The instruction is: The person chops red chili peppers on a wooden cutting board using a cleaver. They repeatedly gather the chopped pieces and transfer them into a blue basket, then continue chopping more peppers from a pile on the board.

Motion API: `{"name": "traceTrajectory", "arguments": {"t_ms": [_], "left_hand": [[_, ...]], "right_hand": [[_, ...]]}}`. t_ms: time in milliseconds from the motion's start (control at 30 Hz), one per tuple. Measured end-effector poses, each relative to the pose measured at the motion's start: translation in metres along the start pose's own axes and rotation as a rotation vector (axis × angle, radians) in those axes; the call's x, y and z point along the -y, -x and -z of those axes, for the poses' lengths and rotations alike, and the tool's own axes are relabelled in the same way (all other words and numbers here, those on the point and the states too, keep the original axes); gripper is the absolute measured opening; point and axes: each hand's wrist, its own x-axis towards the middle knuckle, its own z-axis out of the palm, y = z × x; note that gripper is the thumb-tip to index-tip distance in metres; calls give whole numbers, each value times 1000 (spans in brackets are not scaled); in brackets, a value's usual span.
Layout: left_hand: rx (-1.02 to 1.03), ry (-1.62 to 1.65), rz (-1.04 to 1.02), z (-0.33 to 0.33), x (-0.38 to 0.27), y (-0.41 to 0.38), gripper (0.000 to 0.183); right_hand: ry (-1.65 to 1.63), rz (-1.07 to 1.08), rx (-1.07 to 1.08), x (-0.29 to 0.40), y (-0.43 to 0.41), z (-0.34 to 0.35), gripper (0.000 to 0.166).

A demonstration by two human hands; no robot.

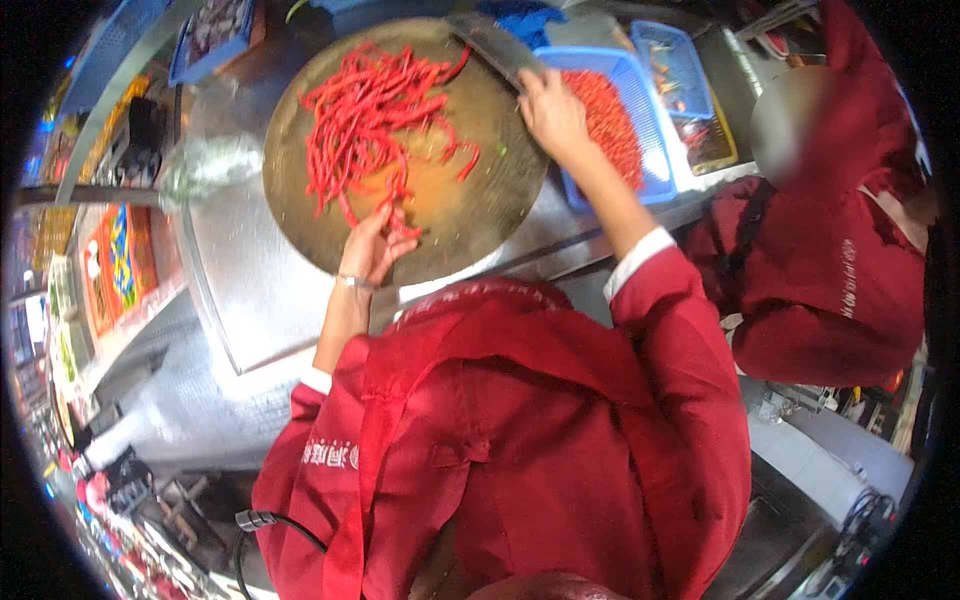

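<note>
Long red chili peppers [367, 112] lie in a tangled heap on a large round cutting board [480, 217]. My left hand [375, 244] is at the board's near edge, its fingers on a few peppers at the bottom of the heap. With my right hand [551, 109] I hold a cleaver [495, 49] by its handle end; the broad blade points up and left over the board's far right edge. Beside the board, under my right forearm, a blue plastic basket [656, 142] holds chopped red chili [611, 124]. A small green bit lies on the board.
A co-worker in a red uniform [817, 262] stands close at the right. A smaller blue basket [686, 75] stands beyond the chili basket. At the left are a clear plastic bag [214, 165], a steel worktop [255, 292] and an orange crate [142, 255]. Another blue basket [214, 64] sits at the far left.
</note>
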Motion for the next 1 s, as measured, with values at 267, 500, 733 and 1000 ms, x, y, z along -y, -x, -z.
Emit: {"name": "traceTrajectory", "arguments": {"t_ms": [267, 500, 733, 1000], "left_hand": [[49, 19, 29, 11, -4, 11, 27], [0, -178, -14, -13, -5, 12, 26], [-56, -788, -195, -24, 12, 29, 19], [-268, -1661, -948, -72, 14, 7, 19]], "right_hand": [[88, 237, -26, 5, 21, -26, 26], [-190, 314, 102, 10, 54, -38, 17], [-268, 339, 237, 39, 62, -31, 17], [-654, 288, 232, 46, 58, -47, 27]]}}
